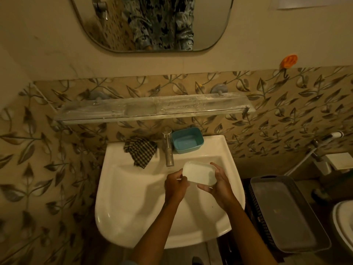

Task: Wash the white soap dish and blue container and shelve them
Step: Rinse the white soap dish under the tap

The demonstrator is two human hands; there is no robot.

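while hands [198,185] grip, soap dish [199,174] tilted, lengthwise left-right

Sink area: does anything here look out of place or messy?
The checked cloth lies crumpled on the sink rim, one corner drooping into the basin, and the glass shelf looks streaked with whitish residue.

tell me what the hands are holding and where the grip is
Both hands hold the white rectangular plastic soap dish: left hand at its left end, right hand at its right end.
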